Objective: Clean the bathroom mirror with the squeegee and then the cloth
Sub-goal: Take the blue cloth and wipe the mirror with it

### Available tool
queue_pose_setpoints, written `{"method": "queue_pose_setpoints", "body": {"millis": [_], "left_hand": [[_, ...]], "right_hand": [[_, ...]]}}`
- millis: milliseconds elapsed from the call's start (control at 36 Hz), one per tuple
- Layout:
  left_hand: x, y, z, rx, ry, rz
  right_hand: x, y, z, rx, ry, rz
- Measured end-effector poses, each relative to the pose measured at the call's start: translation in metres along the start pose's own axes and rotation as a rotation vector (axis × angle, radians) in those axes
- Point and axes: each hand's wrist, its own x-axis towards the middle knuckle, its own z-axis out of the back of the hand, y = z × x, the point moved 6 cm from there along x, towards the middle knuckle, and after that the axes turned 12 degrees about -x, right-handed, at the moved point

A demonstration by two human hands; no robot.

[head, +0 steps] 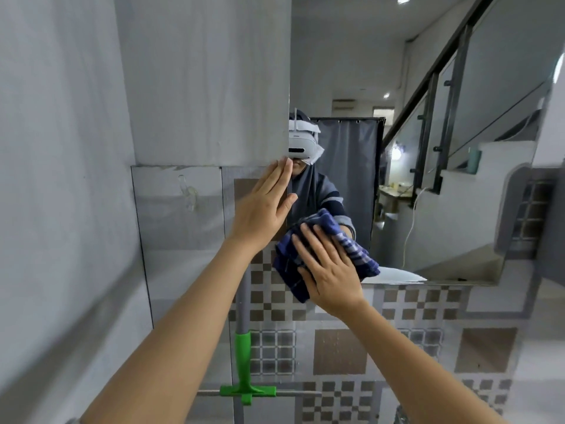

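The bathroom mirror point(428, 87) fills the upper right of the head view, hung on a tiled wall. My right hand point(328, 267) presses a folded blue checked cloth point(357, 252) flat against the mirror's lower left corner. My left hand point(264, 206) lies flat and open on the wall at the mirror's left edge, fingers up, holding nothing. The squeegee point(244, 362), with a grey pole, green neck and green crossbar, stands upright against the tiled wall below my hands, blade end down.
A clear plastic hook point(189, 194) is stuck to the grey wall panel at the left. Brown-and-grey checked tiles point(412, 304) cover the wall under the mirror. The mirror reflects a person with a headset, a dark curtain and a staircase with railing.
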Motion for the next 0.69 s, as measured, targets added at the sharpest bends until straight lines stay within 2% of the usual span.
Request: {"method": "queue_pose_setpoints", "body": {"millis": [222, 306, 500, 611, 694], "left_hand": [[-0.008, -0.002, -0.006, 0.010, -0.069, 0.100], [-0.017, -0.007, -0.015, -0.013, -0.134, 0.168], [-0.029, -0.020, -0.035, -0.068, -0.202, 0.285], [-0.033, -0.025, -0.043, -0.065, -0.244, 0.327], [-0.034, -0.026, -0.046, -0.053, -0.267, 0.351]], "right_hand": [[-0.012, -0.023, -0.007, -0.097, 0.119, 0.466], [-0.021, -0.044, -0.002, -0.111, 0.132, 0.535], [-0.043, -0.114, 0.015, -0.096, 0.093, 0.415], [-0.061, -0.161, 0.024, -0.101, 0.072, 0.224], [-0.079, -0.196, 0.027, -0.062, 0.073, 0.014]]}}
